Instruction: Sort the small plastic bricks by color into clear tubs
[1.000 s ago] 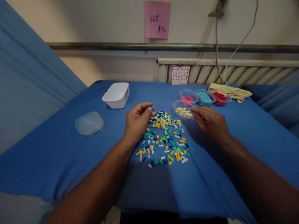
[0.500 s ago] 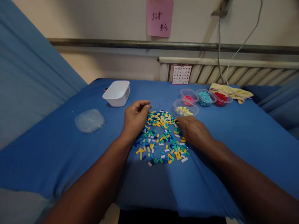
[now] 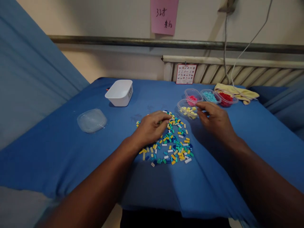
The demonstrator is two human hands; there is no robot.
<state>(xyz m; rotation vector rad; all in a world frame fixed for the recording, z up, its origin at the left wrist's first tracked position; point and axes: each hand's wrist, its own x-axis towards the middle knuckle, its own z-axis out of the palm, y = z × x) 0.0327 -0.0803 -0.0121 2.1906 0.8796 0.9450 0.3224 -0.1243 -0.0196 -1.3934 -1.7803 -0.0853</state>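
Note:
A scattered pile of small toy building bricks (image 3: 172,139) in yellow, white, green and blue lies on the blue cloth. Over its far left part is my left hand (image 3: 152,126), thumb and forefinger drawn together at the bricks. Whatever is between those fingertips is too small to make out. My right hand (image 3: 216,122) hovers at the right rim of a clear tub (image 3: 178,111) holding pale yellow bricks (image 3: 188,111). Its fingers are curled, the thumb close to the forefinger, and anything pinched there cannot be made out.
Behind the yellow bricks' tub stand clear tubs of pink bricks (image 3: 193,98), light blue bricks (image 3: 209,96) and red bricks (image 3: 225,98). A yellow cloth (image 3: 237,91) lies beside them. At left are a white box (image 3: 120,95) and stacked clear lids (image 3: 91,122).
My right hand has moved from the pile's right edge up and right to the tub of yellow bricks. My left hand has shifted right and slightly down, over the pile.

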